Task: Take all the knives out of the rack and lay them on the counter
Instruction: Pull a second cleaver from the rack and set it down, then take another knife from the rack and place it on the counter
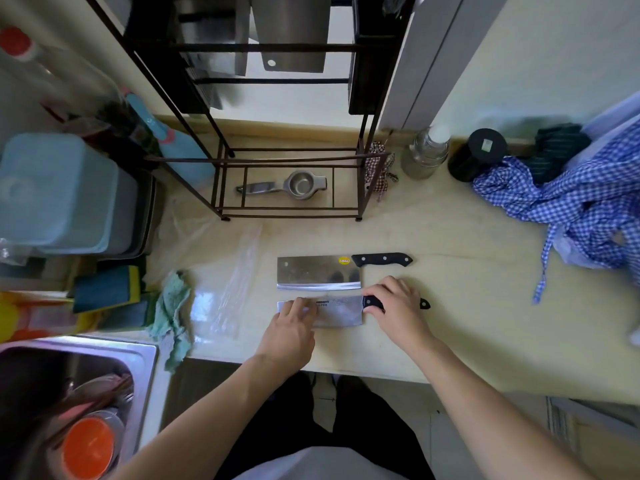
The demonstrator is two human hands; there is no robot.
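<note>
Two cleavers lie flat on the cream counter (450, 306) in front of the black wire rack (214, 161). The far cleaver (318, 273) has a black riveted handle pointing right and lies untouched. The near cleaver (341, 311) lies parallel to it. My right hand (398, 306) is closed around its black handle. My left hand (294, 327) rests with its fingers flat on the left part of its blade. High in the rack, more wide blades (291, 32) hang down, one with a hole in its corner.
A metal strainer (298, 185) lies on the rack's bottom shelf. A sink (79, 393) with dishes is at lower left, with a green rag (173, 310) and clear plastic sheet beside it. A blue checked cloth (571, 199), a glass bottle and a black jar stand at right.
</note>
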